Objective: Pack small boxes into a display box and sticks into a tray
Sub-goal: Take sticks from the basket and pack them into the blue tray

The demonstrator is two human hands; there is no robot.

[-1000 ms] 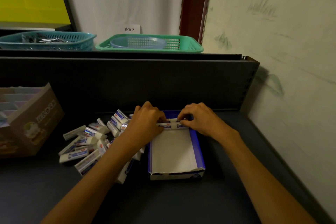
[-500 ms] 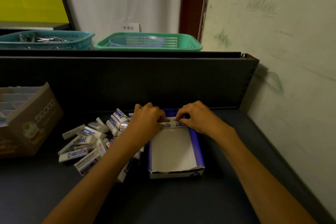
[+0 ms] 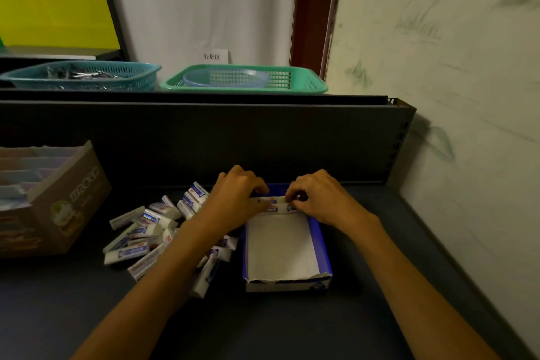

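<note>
My left hand (image 3: 238, 202) and right hand (image 3: 318, 199) pinch small boxes (image 3: 273, 204) against the display box (image 3: 320, 242) far wall; next I'd fetch from the pile (image 3: 146, 231)

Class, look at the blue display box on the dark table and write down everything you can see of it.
The display box is a shallow open tray that looks like cardboard: blue walls, pale plain floor, a printed white front wall with a ragged top edge. It lies flat on the dark table, its long side running away from the viewer. Its floor is mostly bare; a row of small boxes sits at its far end, held by the left hand and right hand. Loose boxes lie to its left.
</note>
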